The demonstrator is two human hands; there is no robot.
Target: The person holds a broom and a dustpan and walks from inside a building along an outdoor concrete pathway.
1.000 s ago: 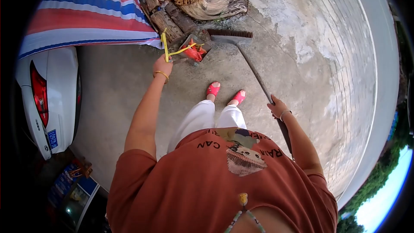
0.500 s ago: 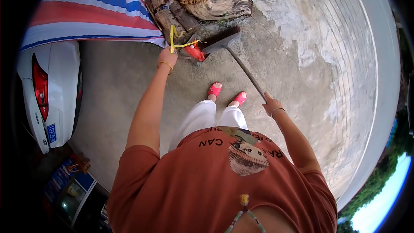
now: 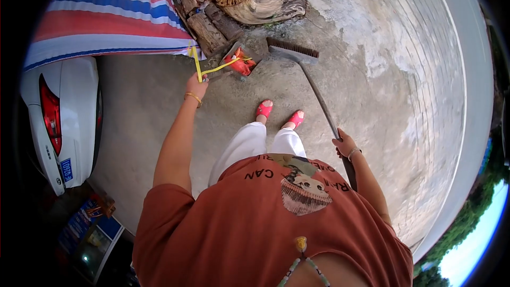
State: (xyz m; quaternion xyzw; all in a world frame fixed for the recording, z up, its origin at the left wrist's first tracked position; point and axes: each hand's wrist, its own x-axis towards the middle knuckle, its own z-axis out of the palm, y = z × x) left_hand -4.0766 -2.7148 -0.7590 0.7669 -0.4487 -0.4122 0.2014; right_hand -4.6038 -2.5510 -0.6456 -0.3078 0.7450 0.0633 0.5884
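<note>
While left hand (image 3: 197, 85) holds dustpan (image 3: 256, 58) (arm (image 3: 177, 135) nearly straight), right hand (image 3: 345, 143) grips broom (image 3: 294, 52).

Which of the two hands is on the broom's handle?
The right hand, closed around the broom handle. The left hand is instead the one with the yellow strap, over by the striped sheet.

The person's left hand (image 3: 197, 86) grips the handle of a dustpan (image 3: 230, 53) together with a yellow strap (image 3: 197, 64); red scraps (image 3: 241, 64) lie in the pan. The right hand (image 3: 345, 142) is closed around the pole of a broom (image 3: 294, 50), its head apart from the pan, bristles facing away from the person. Beyond are a log (image 3: 265, 3) and bricks (image 3: 206, 31). A striped tarp (image 3: 114, 13) hangs beside a white car (image 3: 74, 122).
</note>
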